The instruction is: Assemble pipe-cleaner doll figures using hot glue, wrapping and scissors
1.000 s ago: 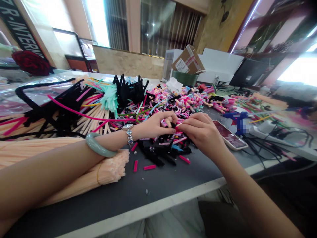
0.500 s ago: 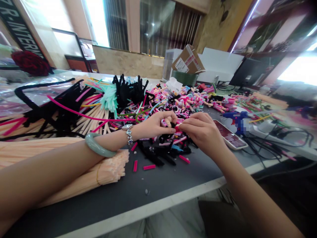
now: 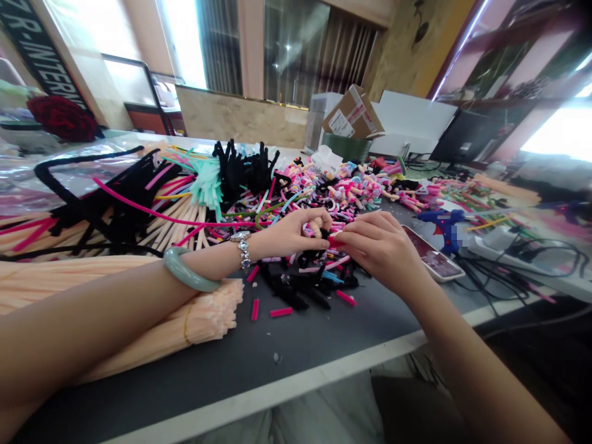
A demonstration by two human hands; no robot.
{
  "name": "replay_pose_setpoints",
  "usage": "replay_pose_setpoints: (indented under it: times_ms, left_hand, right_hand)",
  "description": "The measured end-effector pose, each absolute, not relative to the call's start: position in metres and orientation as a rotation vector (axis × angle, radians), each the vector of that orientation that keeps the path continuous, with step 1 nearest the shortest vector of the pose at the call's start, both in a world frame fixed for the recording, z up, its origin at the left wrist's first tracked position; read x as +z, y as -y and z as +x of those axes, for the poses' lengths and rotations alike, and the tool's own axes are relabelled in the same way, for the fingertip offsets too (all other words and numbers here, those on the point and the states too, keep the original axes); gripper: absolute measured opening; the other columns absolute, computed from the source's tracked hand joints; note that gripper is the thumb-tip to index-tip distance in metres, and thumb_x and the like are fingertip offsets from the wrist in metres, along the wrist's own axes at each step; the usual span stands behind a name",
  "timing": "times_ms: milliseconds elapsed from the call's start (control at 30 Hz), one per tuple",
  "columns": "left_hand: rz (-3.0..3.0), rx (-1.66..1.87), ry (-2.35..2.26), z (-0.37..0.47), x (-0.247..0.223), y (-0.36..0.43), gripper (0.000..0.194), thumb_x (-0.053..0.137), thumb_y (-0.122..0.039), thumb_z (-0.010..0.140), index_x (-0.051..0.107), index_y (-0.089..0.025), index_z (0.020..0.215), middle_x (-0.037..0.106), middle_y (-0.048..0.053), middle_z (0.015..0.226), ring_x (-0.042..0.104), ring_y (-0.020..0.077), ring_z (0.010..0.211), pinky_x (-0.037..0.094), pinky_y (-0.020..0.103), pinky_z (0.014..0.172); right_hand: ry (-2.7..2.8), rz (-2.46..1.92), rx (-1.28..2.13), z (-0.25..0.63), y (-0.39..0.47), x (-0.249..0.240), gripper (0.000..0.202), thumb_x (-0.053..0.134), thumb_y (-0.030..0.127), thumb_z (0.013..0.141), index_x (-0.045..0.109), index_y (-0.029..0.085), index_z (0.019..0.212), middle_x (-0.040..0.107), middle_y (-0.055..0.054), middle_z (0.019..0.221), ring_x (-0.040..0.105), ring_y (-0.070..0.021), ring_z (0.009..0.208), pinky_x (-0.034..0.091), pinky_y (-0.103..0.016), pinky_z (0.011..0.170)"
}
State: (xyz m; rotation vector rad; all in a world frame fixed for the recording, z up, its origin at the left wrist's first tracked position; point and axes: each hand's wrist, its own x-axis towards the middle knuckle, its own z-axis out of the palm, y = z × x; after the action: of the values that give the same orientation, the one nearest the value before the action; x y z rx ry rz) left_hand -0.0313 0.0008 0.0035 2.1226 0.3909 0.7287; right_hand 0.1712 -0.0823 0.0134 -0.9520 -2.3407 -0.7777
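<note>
My left hand (image 3: 296, 233) and my right hand (image 3: 377, 246) meet over the grey table (image 3: 296, 345), fingertips pinched together on a small pipe-cleaner piece (image 3: 324, 234) of black, peach and red fuzz. The left wrist wears a green bangle (image 3: 187, 275) and a beaded bracelet. Just under the hands lies a heap of black pipe-cleaner bits (image 3: 300, 285), with short pink cut pieces (image 3: 280, 312) scattered beside it. My left forearm rests on a bundle of peach pipe cleaners (image 3: 203, 317).
A big pile of small coloured pipe-cleaner pieces (image 3: 342, 191) lies behind the hands. Long black and pink stems (image 3: 115, 197) spread at the left. A phone (image 3: 432, 256), a blue glue gun (image 3: 444, 221) and cables (image 3: 518, 265) sit at the right. A cardboard box (image 3: 352, 114) stands at the back.
The hands stay pinched on the small piece with only slight finger movement. The view has shifted a little.
</note>
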Motion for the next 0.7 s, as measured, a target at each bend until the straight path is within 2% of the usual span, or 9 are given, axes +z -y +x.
replay_pose_setpoints:
  times_ms: [367, 700]
  left_hand:
    - [2.065, 0.724, -0.367, -0.0307, 0.0040, -0.0001, 0.023, 0.068, -0.027, 0.075, 0.052, -0.015, 0.087, 0.036, -0.008, 0.062, 0.034, 0.0059, 0.056, 0.032, 0.019, 0.056]
    - [2.013, 0.710, -0.373, -0.0306, 0.0051, 0.0016, 0.025, 0.070, -0.027, 0.073, 0.051, -0.016, 0.085, 0.034, -0.007, 0.064, 0.033, 0.0054, 0.055, 0.031, 0.019, 0.054]
  right_hand:
    - [2.288, -0.914, -0.662, 0.1751, 0.0805, 0.0140, 0.012, 0.059, 0.021, 0.088, 0.070, 0.024, 0.088, 0.072, 0.000, 0.088, 0.057, -0.0162, 0.085, 0.041, -0.032, 0.082]
    - [2.316, -0.938, -0.700, 0.1748, 0.0830, 0.0145, 0.012, 0.059, 0.022, 0.087, 0.071, 0.025, 0.089, 0.072, 0.000, 0.089, 0.056, -0.0175, 0.090, 0.040, -0.033, 0.084]
